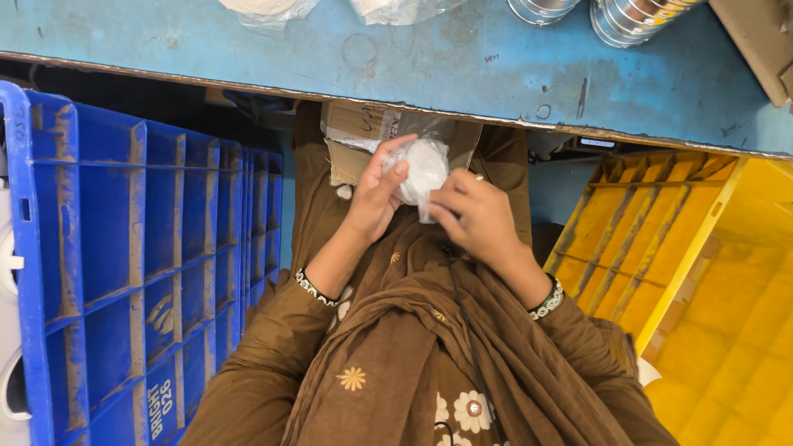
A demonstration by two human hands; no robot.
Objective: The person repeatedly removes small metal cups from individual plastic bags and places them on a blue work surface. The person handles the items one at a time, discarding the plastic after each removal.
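Left hand (376, 194) and right hand (475, 216) both grip white round piece in clear bag (423, 169) over lap; bagging looks mid-way, bag mouth unsealed; more bagged pieces (264, 8) lie on blue counter (462, 62)

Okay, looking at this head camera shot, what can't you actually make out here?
- White round item in a clear bag: the left hand and right hand cover much of it, so its kind is unclear.
- Metal stacks on the blue table: cut off by the top edge.
- Cardboard box on the lap: mostly hidden under the table and hands.
- Yellow crate: contents out of view.
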